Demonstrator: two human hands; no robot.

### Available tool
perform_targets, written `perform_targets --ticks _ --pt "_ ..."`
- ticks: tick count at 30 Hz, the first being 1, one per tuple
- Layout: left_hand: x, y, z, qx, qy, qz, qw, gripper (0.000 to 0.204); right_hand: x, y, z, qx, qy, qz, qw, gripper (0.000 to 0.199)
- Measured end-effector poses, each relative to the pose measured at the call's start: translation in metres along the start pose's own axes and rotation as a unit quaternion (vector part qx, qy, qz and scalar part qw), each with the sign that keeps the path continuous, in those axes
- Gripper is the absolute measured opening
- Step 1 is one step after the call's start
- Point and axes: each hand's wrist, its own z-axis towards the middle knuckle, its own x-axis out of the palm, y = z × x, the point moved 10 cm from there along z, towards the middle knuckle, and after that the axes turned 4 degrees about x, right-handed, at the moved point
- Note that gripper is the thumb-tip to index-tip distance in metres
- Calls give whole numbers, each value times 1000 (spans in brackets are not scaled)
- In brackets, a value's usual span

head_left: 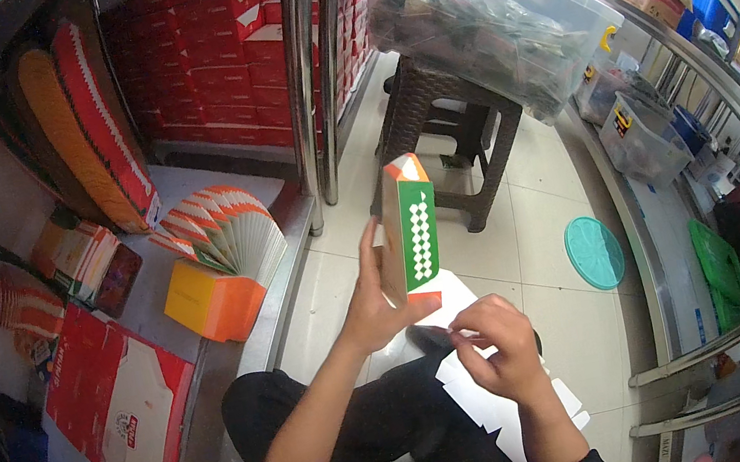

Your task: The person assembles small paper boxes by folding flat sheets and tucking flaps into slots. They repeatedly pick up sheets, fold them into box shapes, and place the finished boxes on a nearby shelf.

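Note:
My left hand [372,308] is wrapped round a slim carton [420,232], holding it upright in front of my knees. One side of the carton is green with white diamond shapes, and orange flaps show at its top and bottom ends. Just below and to the right, my right hand [501,346] has its fingers curled together in a pinch, apart from the carton; what lies between them is too small to make out. Under the right forearm, flat white carton blanks [491,402] lie over my crossed legs and the floor.
On the left shelf stand a fan of folded cartons [231,231], a yellow-orange box [210,304] and a red-and-white box [118,404]. Stacked red boxes [213,71] fill the back. A clear bin [492,21] sits on a brown stool [468,115]. A teal lid [594,253] is on the floor.

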Motion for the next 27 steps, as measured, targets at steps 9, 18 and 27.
perform_targets --ticks 9,18,27 --pt "2 -12 -5 25 -55 174 983 111 1 -9 4 10 -92 -78 993 19" --pt "18 3 -9 -31 -2 232 972 96 5 -26 -5 66 -136 -63 986 19" --pt "16 3 -12 -30 -11 231 972 85 10 -45 -4 119 -62 7 991 13"
